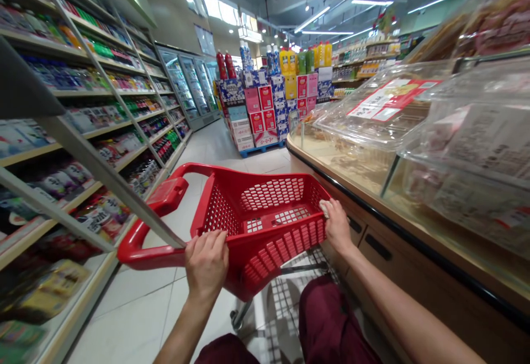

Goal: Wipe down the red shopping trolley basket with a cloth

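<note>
A red plastic shopping cart stands sideways in front of me, its handle end toward the left. My left hand is closed over the near rim beside the handle. At the far right corner of the basket, my right hand presses a small crumpled white cloth against the rim. The cloth is mostly hidden under the fingers. Through the perforated sides, the basket's bottom shows no goods on it.
Shelves of bottled drinks line the left side. Along the right runs a display counter with clear plastic food boxes. A stack of boxed drinks stands ahead, glass-door fridges behind it. A grey metal bar crosses the left foreground.
</note>
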Tool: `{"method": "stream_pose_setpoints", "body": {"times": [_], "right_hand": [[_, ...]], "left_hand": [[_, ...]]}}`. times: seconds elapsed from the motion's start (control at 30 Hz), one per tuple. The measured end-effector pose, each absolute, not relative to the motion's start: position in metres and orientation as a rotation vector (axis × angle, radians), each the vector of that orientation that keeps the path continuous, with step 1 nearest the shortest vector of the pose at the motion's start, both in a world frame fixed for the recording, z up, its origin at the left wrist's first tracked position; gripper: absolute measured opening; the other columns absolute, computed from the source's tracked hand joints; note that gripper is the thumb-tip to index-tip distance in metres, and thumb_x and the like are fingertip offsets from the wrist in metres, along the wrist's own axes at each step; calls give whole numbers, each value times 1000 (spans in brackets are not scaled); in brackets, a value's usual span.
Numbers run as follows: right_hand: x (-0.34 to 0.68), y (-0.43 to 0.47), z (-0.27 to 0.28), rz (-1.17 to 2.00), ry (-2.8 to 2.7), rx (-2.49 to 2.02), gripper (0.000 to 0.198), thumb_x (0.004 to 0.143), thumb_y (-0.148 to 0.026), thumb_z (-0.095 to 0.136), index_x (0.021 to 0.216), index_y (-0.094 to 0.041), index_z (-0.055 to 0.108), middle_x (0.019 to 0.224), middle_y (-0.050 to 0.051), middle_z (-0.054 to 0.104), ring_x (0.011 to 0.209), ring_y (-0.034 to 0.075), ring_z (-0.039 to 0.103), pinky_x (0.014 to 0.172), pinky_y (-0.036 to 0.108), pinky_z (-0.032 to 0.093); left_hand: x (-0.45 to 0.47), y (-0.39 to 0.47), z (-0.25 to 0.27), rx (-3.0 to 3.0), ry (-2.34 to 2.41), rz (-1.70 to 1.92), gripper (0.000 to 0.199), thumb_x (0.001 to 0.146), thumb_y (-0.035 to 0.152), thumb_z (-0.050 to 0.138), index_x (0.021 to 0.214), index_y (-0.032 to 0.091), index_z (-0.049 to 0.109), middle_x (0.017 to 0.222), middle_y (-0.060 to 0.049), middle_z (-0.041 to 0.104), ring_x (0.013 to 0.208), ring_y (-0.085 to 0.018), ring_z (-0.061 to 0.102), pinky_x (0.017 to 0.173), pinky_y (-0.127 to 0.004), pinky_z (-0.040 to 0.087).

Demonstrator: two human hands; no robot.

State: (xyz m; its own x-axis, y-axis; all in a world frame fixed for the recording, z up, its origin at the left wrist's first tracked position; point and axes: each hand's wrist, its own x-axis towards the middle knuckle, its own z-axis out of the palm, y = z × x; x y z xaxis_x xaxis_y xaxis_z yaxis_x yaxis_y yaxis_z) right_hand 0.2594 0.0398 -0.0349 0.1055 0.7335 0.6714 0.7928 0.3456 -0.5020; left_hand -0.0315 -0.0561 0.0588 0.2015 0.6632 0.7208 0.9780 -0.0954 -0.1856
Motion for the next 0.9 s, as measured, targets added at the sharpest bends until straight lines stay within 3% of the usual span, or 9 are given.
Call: {"method": "stream_pose_setpoints", "body": {"times": [0.17, 0.37, 0.47, 0.6, 0.73, 0.9], "right_hand": [[220, 27, -34, -49, -1934, -1133, 58, 72, 1, 29, 122, -23, 46, 130, 5, 43, 126, 18, 27, 100, 44, 29], [261, 46, -37, -77, -1618, -1434, 51, 73, -2, 31, 117, -17, 50, 124, 10, 48, 123, 23, 32, 98, 49, 30], [240, 40, -36, -78, -1725, -1355, 52, 72, 0, 30, 116, -16, 51, 127, 11, 46, 124, 23, 31, 99, 47, 29], [223, 32, -31, -37, -1976, -1113, 55, 72, 1, 31, 116, -23, 51, 128, 4, 45, 124, 18, 31, 100, 42, 31], [263, 46, -30, -49, -1682, -1344, 50, 70, -2, 31, 108, -21, 56, 117, 5, 54, 120, 19, 36, 99, 43, 32], [234, 38, -32, -45, -1776, -1280, 51, 69, 0, 31, 108, -21, 57, 123, 6, 49, 122, 20, 34, 99, 44, 30]], "left_hand": [[-30, -54, 59, -1836, -1499, -609, 25, 76, 17, 46, 95, 21, 61, 93, -4, 67, 87, -21, 58, 83, -38, 34], [-29, -55, 57, -1845, -1482, -598, 25, 77, 15, 45, 96, 19, 61, 99, -3, 66, 91, -21, 57, 86, -37, 32], [-28, -54, 57, -1838, -1491, -611, 25, 77, 15, 45, 97, 19, 60, 99, -2, 66, 92, -21, 57, 86, -37, 31], [-30, -55, 59, -1866, -1486, -621, 26, 77, 16, 46, 99, 20, 60, 101, -3, 65, 95, -21, 57, 86, -37, 31], [-29, -57, 59, -1862, -1487, -610, 26, 78, 16, 45, 98, 19, 61, 102, -4, 65, 96, -22, 56, 85, -36, 32], [-27, -56, 57, -1836, -1502, -598, 26, 78, 18, 45, 99, 19, 60, 104, -5, 64, 98, -22, 55, 87, -37, 31]]}}
